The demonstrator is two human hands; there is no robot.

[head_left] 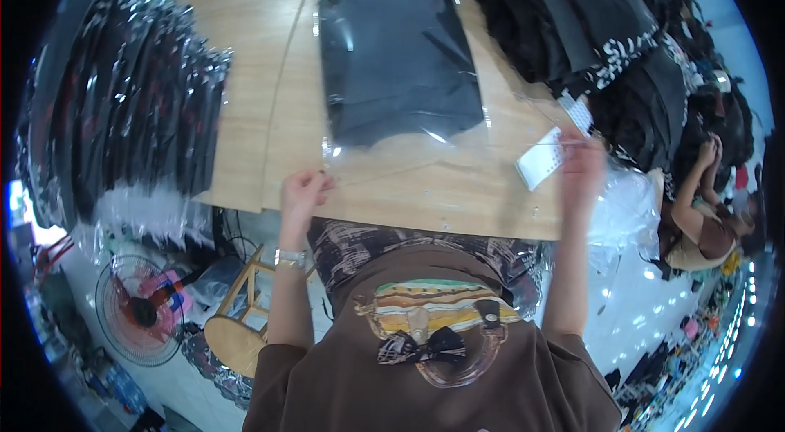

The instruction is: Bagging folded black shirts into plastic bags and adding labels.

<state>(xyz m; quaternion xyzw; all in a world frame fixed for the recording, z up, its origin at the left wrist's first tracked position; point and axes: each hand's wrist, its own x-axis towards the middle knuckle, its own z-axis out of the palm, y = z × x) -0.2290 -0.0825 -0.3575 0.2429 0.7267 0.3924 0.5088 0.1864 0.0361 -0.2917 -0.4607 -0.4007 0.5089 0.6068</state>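
Note:
A folded dark garment in a clear plastic bag (399, 64) lies flat on the table in front of me. The bag's transparent flap points toward me. At its near left corner, my left hand (304, 191) is closed, thumb and fingers pinched at the plastic edge. My right hand (582, 164) is smeared by motion to the right of the bag. Beside its fingers is a white card (539, 159) with small rows of marks, and a second white card (577, 114) lies just beyond. Whether the right fingers hold anything is unclear.
Many bagged dark garments (123, 105) stand packed at the left. Folded dark garments (572, 15) are piled at the far right, above loose clear bags (625, 211). Below the wooden table (245, 105) are a fan (143, 312) and a stool (237, 342). Another person (703, 227) sits at right.

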